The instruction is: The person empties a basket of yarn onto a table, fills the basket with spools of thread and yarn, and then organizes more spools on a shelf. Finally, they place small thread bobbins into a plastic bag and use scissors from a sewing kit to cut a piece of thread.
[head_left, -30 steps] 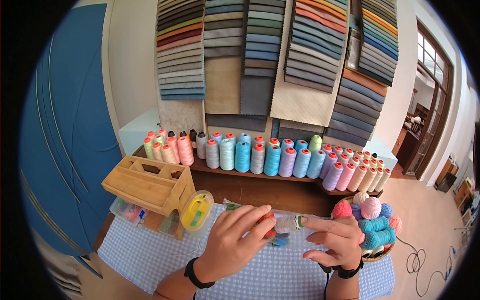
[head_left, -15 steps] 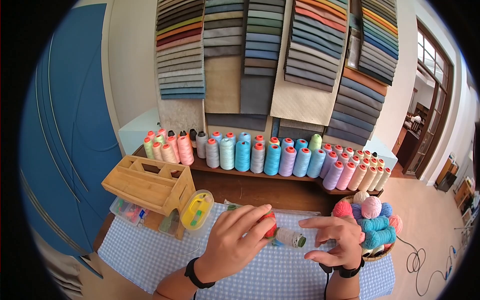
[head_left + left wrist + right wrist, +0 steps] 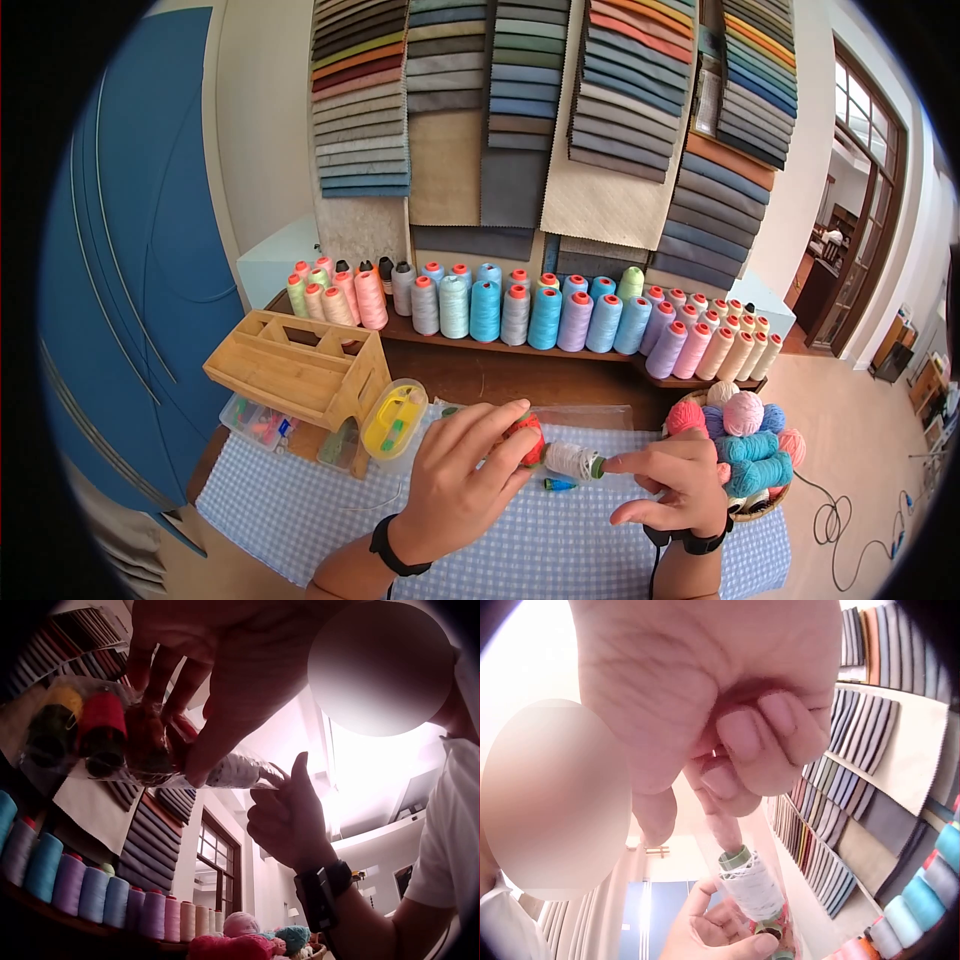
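Note:
In the head view my left hand (image 3: 465,475) grips a clear bag around a red spool (image 3: 527,441); red and yellow spools (image 3: 64,701) also show inside in the left wrist view. A white spool (image 3: 570,460) with a green end points out to the right of the red one, lying sideways. My right hand (image 3: 675,485) touches that green end with its extended index fingertip, thumb held apart; its other fingers are bent in the right wrist view. Below the white spool shows a small blue spool (image 3: 560,484); whether it is in the bag I cannot tell.
A blue checked cloth (image 3: 480,560) covers the table. Left are a wooden organizer (image 3: 290,375) and a yellow-trayed plastic box (image 3: 394,422). A yarn basket (image 3: 757,508) stands right, and thread cones (image 3: 485,313) line the back shelf.
My right index finger left the white spool's end and now touches it again. The white spool tipped down, then came back nearly level. My left hand moved slightly left, keeping its grip.

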`<state>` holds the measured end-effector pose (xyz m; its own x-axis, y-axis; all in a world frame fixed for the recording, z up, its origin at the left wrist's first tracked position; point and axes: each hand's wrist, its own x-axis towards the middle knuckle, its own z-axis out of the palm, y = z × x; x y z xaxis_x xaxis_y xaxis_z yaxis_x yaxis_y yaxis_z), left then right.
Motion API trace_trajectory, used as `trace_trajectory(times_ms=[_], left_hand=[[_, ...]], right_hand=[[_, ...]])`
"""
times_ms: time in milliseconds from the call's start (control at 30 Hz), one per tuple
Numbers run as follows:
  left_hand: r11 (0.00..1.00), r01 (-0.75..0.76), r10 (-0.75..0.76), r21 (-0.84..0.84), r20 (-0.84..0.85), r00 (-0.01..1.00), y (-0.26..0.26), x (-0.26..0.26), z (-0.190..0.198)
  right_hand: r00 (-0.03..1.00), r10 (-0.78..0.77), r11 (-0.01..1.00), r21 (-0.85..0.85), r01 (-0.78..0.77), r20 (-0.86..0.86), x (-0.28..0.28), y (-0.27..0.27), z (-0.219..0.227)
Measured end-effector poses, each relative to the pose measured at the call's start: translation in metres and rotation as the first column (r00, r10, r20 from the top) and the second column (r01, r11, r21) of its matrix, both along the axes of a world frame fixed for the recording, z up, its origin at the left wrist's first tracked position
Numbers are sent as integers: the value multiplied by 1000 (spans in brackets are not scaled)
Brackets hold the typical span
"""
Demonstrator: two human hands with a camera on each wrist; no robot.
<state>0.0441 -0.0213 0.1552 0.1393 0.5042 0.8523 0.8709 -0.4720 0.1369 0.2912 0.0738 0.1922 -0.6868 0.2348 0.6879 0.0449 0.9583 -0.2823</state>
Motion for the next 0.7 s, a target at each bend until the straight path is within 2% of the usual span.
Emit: trace_trajectory(times_ms=[233,333,567,700], left_hand=[[999,39,-39,-4,-21,999,1,3,1],[999,40,-40,-3,-52,998,2,4,2],[999,39,-39,0,-63,997,2,4,2],[999,39,-39,0,-74,997,2,4,2]], right_hand=[[996,-55,995,-77,61,69,-4,-3,-2],[994,-37,993,-106,48,99,-2,1,-12],[991,-24,988,-150,44,129,-6,-4,-4],[971,-16,992,-118,45,240,-4,-2,-4]])
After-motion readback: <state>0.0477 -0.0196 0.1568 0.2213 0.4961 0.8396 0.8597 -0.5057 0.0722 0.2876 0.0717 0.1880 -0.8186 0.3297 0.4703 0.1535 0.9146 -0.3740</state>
